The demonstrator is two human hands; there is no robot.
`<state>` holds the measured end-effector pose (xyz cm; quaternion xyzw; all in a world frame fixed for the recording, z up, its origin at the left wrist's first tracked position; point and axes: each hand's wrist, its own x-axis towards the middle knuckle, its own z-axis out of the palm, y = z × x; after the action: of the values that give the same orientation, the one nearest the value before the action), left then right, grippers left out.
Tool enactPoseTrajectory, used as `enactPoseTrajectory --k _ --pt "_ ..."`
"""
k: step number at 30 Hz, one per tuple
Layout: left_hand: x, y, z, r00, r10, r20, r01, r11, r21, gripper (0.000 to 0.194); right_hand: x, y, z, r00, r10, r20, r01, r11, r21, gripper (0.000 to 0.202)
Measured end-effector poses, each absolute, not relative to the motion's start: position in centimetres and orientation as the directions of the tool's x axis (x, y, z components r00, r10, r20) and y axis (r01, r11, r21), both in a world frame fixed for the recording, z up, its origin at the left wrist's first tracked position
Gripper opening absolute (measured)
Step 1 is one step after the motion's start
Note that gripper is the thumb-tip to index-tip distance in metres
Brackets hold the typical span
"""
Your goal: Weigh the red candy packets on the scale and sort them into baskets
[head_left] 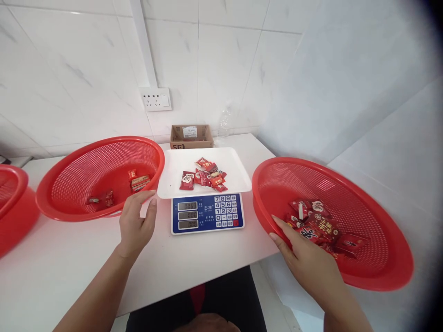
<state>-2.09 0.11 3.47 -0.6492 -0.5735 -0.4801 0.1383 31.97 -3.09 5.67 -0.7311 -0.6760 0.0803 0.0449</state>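
My left hand (138,223) is beside the near rim of a red plastic basket (69,170), its fingers and thumb apart with nothing between them. Inside that basket lie several small wrapped snacks (139,182). My right hand (308,253) grips the near left rim of another red basket (377,203), which is tilted and holds a pile of red snack packets (320,221). Between the hands stands a digital scale (207,214) with a white tray (173,159) on top. Several red wrapped snacks (204,177) are gathered on the tray.
A third red basket (17,221) is cut off at the left edge. Behind the scale sit an open cardboard box (191,138) and a clear plastic bottle (224,122). The white table (166,272) meets a tiled wall with a socket (155,99).
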Motion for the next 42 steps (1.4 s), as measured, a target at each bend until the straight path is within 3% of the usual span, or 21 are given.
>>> enactPoseTrajectory --k 7,12,16,22,26,31,35,42 --pt "2.0 3.3 4.4 0.284 0.713 0.642 0.847 -0.5 0.18 0.024 31.8 -2.9 5.7 0.068 0.997 -0.048 0.983 -0.075 -0.17 0.051" --pt "4.5 7.1 5.2 0.372 0.754 0.541 0.883 -0.467 0.043 0.038 32.1 -3.3 5.2 0.05 0.999 0.0 0.981 -0.049 -0.188 0.049" --pt "4.8 8.6 5.5 0.381 0.762 0.524 0.897 -0.441 -0.01 0.032 32.2 -3.6 4.7 0.046 0.999 0.0 0.978 -0.045 -0.204 0.049" --pt "2.8 7.6 5.9 0.292 0.7 0.652 0.892 -0.445 0.079 0.029 32.2 -3.7 4.6 0.034 0.999 0.02 0.974 -0.028 -0.223 0.049" --pt "1.4 6.5 6.1 0.202 0.728 0.656 0.901 -0.4 0.166 0.032 32.0 -3.6 4.9 0.04 0.999 -0.004 0.974 -0.04 -0.225 0.05" --pt "1.1 7.1 5.8 0.145 0.807 0.573 0.933 -0.305 0.193 0.035 31.7 -3.4 5.2 0.053 0.999 0.01 0.975 -0.049 -0.215 0.05" --pt "1.6 8.2 5.7 0.112 0.899 0.424 0.941 -0.233 0.246 0.04 31.6 -3.3 5.3 0.063 0.998 -0.017 0.981 -0.065 -0.184 0.051" --pt "2.3 7.8 6.2 0.151 0.96 0.237 0.912 -0.228 0.341 0.068 31.7 -3.4 5.1 0.047 0.999 0.017 0.985 -0.044 -0.166 0.048"
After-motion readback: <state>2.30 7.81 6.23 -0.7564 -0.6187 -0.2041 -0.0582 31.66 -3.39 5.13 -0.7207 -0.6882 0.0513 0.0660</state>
